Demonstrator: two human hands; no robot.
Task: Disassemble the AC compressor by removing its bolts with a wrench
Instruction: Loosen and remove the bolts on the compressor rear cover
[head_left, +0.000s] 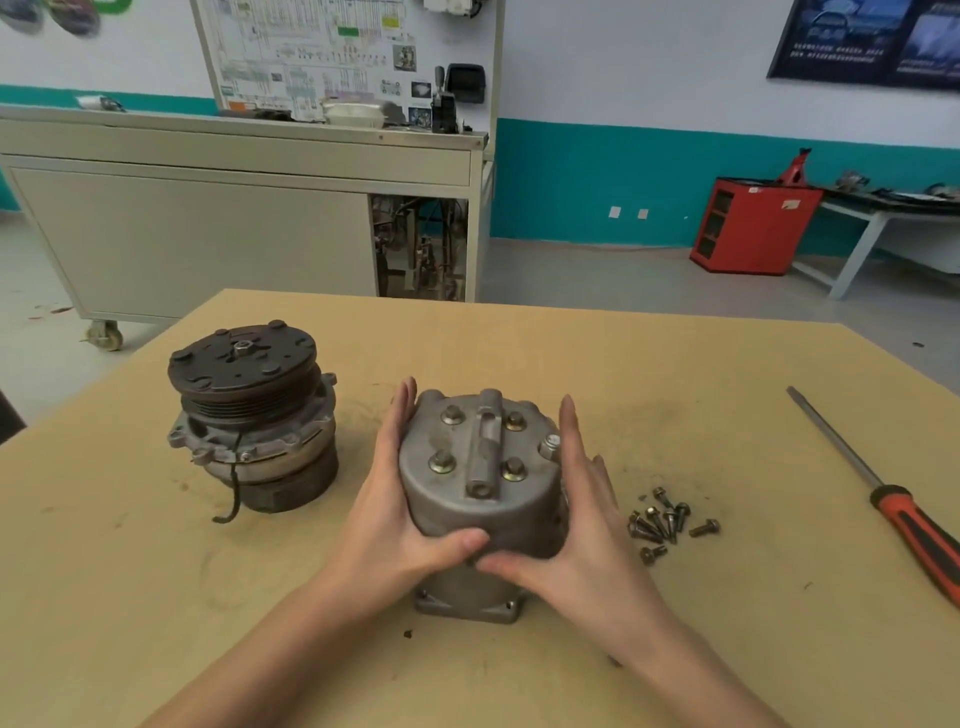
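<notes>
While the grey cast-metal compressor housing (478, 467) stands upright mid-table, the left hand (395, 499) and right hand (582, 519) clasp its rounded flanks, fingers straight and thumbs wrapped across the near side. Bare tan board table (519, 343) stretches to the far edge. The dark, ribbed pulley section (254, 415) stands left, and loose bolts (667, 522) and an orange-handled screwdriver (883, 499) lie right.

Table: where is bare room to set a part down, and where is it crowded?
Bare: far strip behind the compressor housing; near-left corner before the pulley section; the gap between loose bolts and screwdriver. Crowded: beside the right hand, where the bolts lie.
</notes>
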